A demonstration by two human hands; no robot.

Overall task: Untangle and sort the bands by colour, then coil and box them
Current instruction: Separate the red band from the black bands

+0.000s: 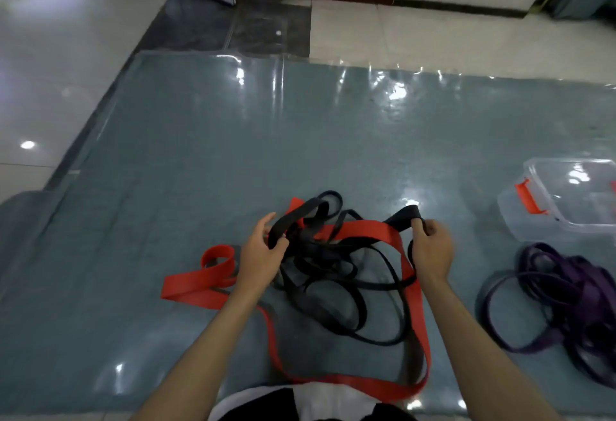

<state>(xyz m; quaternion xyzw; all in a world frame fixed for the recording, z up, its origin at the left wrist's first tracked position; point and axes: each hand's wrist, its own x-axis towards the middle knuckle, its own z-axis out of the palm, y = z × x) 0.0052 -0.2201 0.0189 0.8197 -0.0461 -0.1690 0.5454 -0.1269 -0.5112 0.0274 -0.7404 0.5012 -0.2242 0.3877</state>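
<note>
A knot of black bands (328,282) lies on the blue-grey mat in front of me, woven through long red bands (415,307). My left hand (261,252) pinches a black loop at the tangle's left side. My right hand (430,247) grips another black loop lifted at the right. A separate heap of purple bands (566,287) rests on the mat to the right. The clear plastic box (573,200) with orange latches stands beyond the purple heap.
The glossy mat (300,140) stretches far ahead and left over a tiled floor (50,64). A white door and dark wooden furniture line the far wall. My dark and white clothing shows at the bottom edge.
</note>
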